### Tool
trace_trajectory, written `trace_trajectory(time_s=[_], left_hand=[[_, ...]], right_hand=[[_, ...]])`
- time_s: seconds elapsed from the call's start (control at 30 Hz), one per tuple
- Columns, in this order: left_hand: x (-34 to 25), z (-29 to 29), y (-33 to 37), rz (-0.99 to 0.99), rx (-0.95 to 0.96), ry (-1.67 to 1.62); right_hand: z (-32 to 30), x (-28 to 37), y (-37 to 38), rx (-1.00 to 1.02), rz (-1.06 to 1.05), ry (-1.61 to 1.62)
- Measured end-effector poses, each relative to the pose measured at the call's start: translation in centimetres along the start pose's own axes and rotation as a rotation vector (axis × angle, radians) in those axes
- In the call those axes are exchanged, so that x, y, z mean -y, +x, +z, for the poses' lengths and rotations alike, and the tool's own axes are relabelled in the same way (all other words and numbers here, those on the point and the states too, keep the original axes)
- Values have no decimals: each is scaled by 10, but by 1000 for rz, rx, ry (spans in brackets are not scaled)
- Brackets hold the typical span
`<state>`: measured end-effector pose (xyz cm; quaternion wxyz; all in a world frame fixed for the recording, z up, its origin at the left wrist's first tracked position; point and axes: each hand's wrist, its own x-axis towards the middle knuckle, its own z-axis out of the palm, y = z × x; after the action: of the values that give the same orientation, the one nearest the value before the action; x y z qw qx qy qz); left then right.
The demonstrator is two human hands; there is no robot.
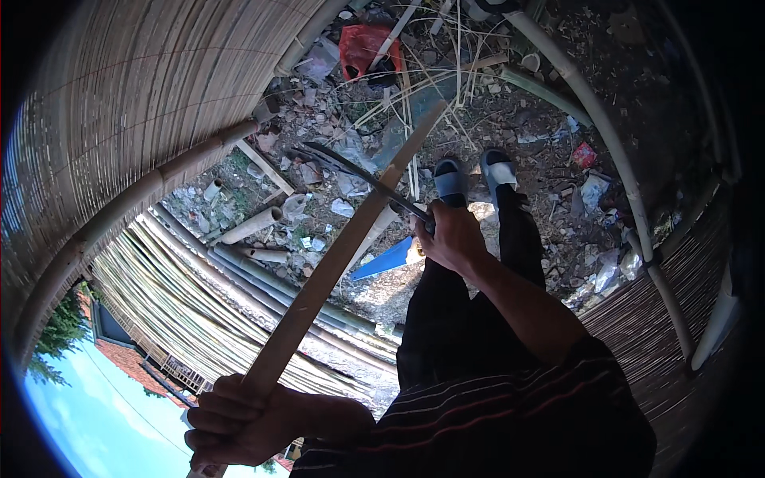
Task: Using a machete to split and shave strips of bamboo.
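In my left hand (243,422), fingers wrapped round its lower end, is a long flat bamboo slat (323,279). It slants up and away to the right. My right hand (453,239) is closed on the dark handle of a machete (343,163). The machete's long, slightly curved dark blade crosses the slat's upper part and points to the left. I cannot tell how deep the blade's edge meets the bamboo. Below the right hand, a blue pointed flat piece (386,261) shows beside my leg.
Bamboo offcuts (253,225), thin loose strips (458,72) and a red plastic bag (370,52) litter the ground. Bundled long bamboo strips (183,303) lie at left, below a slatted bamboo screen (159,72). A bamboo pole (602,111) curves along the right. My sandalled feet (450,177) stand among scraps.
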<state>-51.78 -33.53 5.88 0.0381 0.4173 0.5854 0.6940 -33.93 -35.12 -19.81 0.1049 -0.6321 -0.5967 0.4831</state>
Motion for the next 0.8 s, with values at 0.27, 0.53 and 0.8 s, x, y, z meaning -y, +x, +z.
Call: trace_trajectory(time_s=[0.27,0.53,0.8], left_hand=[[-12,-17,2,-78,380,-246],[-7,-22,-12,-31,272,-240],[-5,-110,8,-372,392,-899]], right_hand=[[2,8,8,-42,-59,56],[-20,43,-25,166,-306,115],[2,3,-2,257,-57,-61]])
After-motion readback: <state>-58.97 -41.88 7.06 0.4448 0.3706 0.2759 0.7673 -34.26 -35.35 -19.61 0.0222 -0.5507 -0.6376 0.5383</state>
